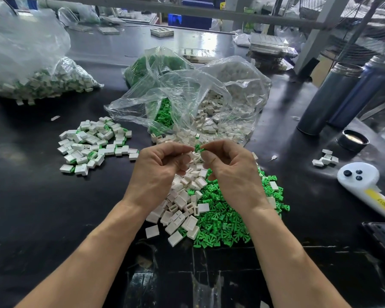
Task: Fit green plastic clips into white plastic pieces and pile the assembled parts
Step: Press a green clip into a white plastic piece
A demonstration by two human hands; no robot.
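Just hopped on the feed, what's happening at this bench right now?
A person is putting small plastic parts together by hand over a black table. The right hand pinches a green clip at its fingers, meeting the left hand, which seems to hold a white piece, mostly hidden. Loose white pieces and green clips lie heaped beneath the hands. A pile of assembled parts sits to the left, with open supply bags behind.
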